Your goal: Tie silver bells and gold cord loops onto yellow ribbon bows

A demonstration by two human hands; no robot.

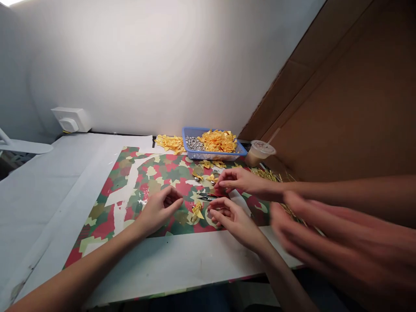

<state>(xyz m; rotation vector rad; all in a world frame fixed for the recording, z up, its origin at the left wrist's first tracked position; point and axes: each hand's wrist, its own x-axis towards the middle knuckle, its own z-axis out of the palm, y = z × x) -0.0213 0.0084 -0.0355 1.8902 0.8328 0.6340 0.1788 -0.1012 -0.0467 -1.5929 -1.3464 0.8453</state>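
My left hand (160, 207) hovers low over the patterned sheet, thumb apart from the loosely curled fingers, nothing in it. To its right, my right hand (234, 219) is also loosely curled, thumb and fingers apart, with no object visible in it. Between the two hands lies a gold ribbon bow (196, 211). Just above it rest pliers (208, 197) with dark jaws, their red handles partly hidden by hands. Farther back are a gold bow with a silver bell (196, 177) and a second bow with a bell (212, 179), close to another person's fingers.
Another person's hand (242, 180) reaches in from the right; a second hand (302, 221) there is motion-blurred. Behind stand a blue basket (214, 156) of silver bells and gold bows, a pile of bows (170, 143), a lidded cup (260, 152) and gold ties (266, 174).
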